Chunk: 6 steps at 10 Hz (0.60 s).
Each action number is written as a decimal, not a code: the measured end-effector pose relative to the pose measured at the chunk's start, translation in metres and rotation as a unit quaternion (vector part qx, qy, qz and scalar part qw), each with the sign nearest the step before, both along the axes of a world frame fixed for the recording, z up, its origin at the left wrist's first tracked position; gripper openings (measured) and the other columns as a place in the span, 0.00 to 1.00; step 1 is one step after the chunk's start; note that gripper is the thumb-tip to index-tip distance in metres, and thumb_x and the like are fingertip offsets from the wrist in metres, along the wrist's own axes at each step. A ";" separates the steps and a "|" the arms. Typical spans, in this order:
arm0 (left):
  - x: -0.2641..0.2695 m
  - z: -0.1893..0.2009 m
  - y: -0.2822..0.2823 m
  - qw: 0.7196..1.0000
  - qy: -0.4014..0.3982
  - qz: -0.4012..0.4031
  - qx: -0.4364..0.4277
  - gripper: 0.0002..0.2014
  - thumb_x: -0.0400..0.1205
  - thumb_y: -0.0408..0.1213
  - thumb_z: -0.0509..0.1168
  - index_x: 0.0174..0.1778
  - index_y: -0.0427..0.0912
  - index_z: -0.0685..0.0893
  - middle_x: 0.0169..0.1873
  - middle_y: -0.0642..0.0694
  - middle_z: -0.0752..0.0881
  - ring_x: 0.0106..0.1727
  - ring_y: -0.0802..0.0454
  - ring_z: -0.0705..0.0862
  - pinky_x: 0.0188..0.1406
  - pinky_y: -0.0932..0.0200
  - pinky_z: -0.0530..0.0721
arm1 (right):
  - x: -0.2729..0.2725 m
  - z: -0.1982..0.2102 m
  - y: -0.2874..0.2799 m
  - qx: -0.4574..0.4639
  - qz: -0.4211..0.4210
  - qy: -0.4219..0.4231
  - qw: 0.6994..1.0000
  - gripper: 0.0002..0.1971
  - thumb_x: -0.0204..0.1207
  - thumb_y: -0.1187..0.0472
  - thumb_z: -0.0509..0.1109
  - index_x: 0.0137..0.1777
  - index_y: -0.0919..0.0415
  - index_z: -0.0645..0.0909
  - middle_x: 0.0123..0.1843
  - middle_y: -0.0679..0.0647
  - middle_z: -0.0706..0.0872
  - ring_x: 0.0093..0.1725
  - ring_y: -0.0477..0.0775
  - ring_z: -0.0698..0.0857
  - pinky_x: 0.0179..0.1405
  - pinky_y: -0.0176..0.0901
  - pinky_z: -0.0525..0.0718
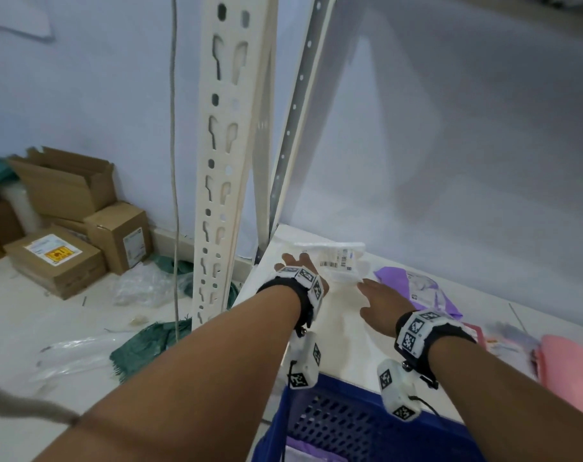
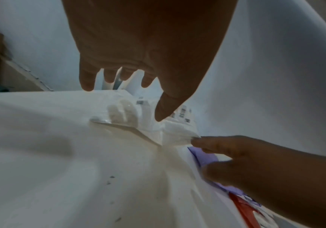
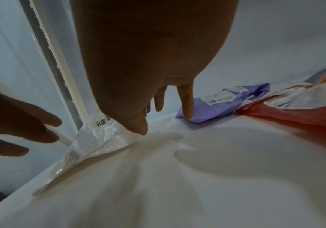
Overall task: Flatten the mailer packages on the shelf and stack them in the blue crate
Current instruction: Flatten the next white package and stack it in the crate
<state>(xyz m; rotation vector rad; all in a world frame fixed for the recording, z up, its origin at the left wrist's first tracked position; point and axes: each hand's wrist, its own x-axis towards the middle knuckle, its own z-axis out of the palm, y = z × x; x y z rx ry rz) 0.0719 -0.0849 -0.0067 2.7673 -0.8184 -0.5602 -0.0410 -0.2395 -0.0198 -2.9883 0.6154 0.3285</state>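
A crumpled white mailer (image 1: pixel 336 260) with barcode labels lies at the back left of the white shelf (image 1: pixel 343 341). My left hand (image 1: pixel 295 261) hovers over its left end with fingers spread (image 2: pixel 138 92). My right hand (image 1: pixel 376 298) is open too, and its thumb touches the near right corner of the white mailer (image 3: pixel 99 138). Just right of it lies a purple mailer (image 1: pixel 420 288) with a white label. The blue crate (image 1: pixel 336 425) stands below the shelf's front edge, with a purple mailer (image 1: pixel 313 452) in its bottom.
A red-and-white mailer (image 3: pixel 294 114) and pink mailers (image 1: pixel 563 368) lie further right on the shelf. The slotted shelf post (image 1: pixel 223 161) rises at the left. Cardboard boxes (image 1: pixel 83 228), plastic wrap and green cloth are on the floor beyond it.
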 end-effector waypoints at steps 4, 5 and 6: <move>-0.006 -0.008 0.040 0.993 -0.044 -0.058 0.090 0.35 0.85 0.48 0.63 0.86 0.49 0.54 0.85 0.39 0.57 0.84 0.37 0.61 0.78 0.42 0.66 | -0.060 0.014 0.030 -0.107 0.067 0.040 0.991 0.20 0.81 0.61 0.58 0.71 0.53 0.78 0.71 0.53 0.79 0.67 0.57 0.81 0.64 0.50 0.82; -0.003 -0.012 0.039 0.993 -0.048 -0.049 0.095 0.32 0.84 0.50 0.63 0.83 0.49 0.63 0.78 0.40 0.70 0.78 0.37 0.70 0.75 0.39 0.71 | -0.066 0.018 0.036 -0.111 0.085 0.033 0.990 0.21 0.82 0.61 0.57 0.74 0.52 0.77 0.72 0.52 0.80 0.68 0.56 0.81 0.65 0.47 0.81; -0.004 -0.024 0.037 0.992 -0.056 -0.055 0.098 0.28 0.85 0.49 0.60 0.81 0.47 0.64 0.78 0.40 0.68 0.78 0.36 0.70 0.76 0.37 0.70 | -0.071 0.022 0.041 -0.115 0.095 0.032 0.988 0.22 0.83 0.61 0.56 0.75 0.50 0.78 0.72 0.50 0.80 0.68 0.54 0.81 0.65 0.45 0.81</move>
